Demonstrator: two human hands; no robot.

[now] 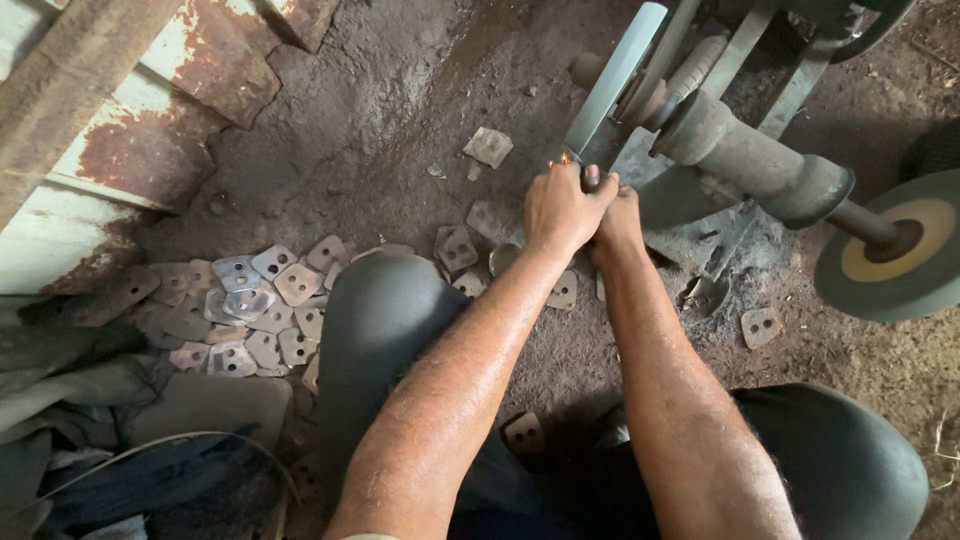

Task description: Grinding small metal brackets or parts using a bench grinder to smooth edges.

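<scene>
Together, both hands' fingers pinch a mostly hidden workpiece against the grinding wheel.

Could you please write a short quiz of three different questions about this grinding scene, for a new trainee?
1. True or false: sparks show where both hands meet the grinding wheel.
2. Where does the pile of flat metal plates lie? A) on the dirt floor beside the person's left knee; B) on top of the machine; C) in a bucket.
3. Fill in: the second wheel, at the right end of the shaft, has a ______ centre.

Key
1. True: the left hand and the right hand are closed together at the wheel; the piece they press is hidden.
2. A
3. yellow
</scene>
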